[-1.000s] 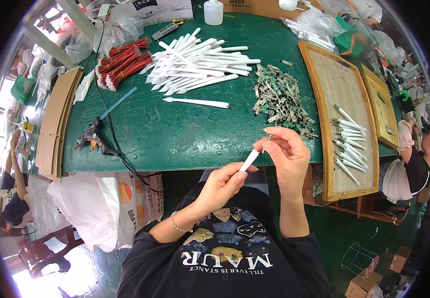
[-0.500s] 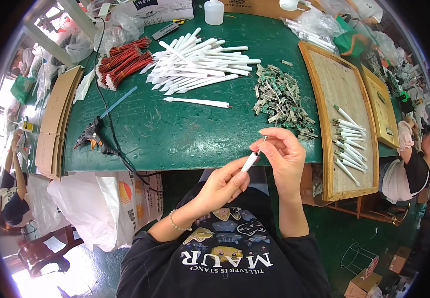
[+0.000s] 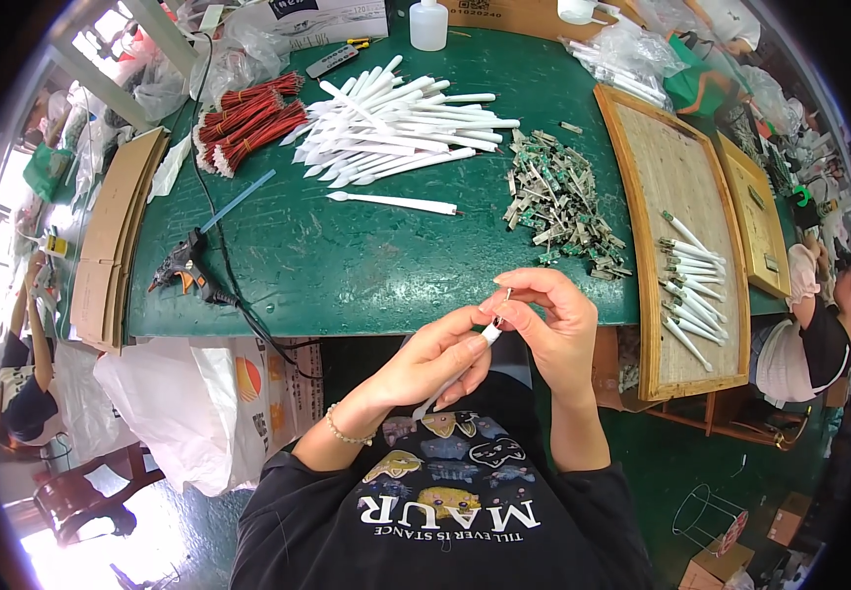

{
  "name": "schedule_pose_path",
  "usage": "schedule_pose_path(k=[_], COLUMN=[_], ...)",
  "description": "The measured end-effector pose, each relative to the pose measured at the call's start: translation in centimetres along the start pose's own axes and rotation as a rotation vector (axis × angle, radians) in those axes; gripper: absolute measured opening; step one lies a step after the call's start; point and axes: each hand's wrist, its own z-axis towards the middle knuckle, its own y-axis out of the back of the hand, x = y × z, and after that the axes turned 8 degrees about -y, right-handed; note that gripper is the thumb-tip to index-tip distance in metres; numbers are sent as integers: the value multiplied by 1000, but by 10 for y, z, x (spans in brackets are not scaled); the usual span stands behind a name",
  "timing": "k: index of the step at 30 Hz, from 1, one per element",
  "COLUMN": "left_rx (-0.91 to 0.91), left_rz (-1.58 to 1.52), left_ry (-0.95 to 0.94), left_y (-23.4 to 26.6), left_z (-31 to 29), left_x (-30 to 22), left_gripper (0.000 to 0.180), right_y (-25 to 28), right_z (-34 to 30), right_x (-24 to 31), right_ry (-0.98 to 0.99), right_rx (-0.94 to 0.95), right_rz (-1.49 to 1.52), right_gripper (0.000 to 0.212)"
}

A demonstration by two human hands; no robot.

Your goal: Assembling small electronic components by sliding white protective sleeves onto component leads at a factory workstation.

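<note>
My left hand (image 3: 433,360) is closed round a white plastic tube (image 3: 491,333) with a tapered tail, held tilted in front of my chest. At the tube's upper end, the thumb and fingertips of my right hand (image 3: 558,324) pinch a small metallic part (image 3: 508,294), probably a small circuit board. The fingers partly cover the joint between the two. A single white tube (image 3: 396,204) lies on the green table, with a big heap of similar tubes (image 3: 386,128) behind it. Beyond my right hand is a pile of small circuit boards (image 3: 563,202).
A wood-framed tray (image 3: 632,197) with several white tubes having green ends stands on the right. Bundles of red wires (image 3: 253,123) and a black glue gun (image 3: 189,267) with its cable are at left. A white bottle (image 3: 428,27) stands at the back. People sit at both sides.
Both hands have drawn slightly nearer to each other. The tube has been tilted, so its tapered tail now shows below my left hand, and my right fingertips have come lower.
</note>
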Motion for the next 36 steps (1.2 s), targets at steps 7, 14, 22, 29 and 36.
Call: schedule_pose_path(k=[7,14,22,29,36], left_rx=[102,82,81,123,105], left_rz=[-26,-171,-228,-361,-375], left_ry=[39,-21,-60,-104,-131], left_y=[0,3,4,11,11], left_z=[0,0,-1,-2,-2], left_x=[1,1,0,6,9], left_gripper=[23,19,18,21,19], right_y=[-3,6,-2,-8,-12], right_z=[1,-1,-6,-11,-14], right_x=[2,-8,-13,-8,-12], right_ry=[61,-50,-168,-207,-153], right_rx=[-105,-73,-53,-29,-37], right_rz=[154,317,389,359,230], right_gripper=[19,20,22,22,20])
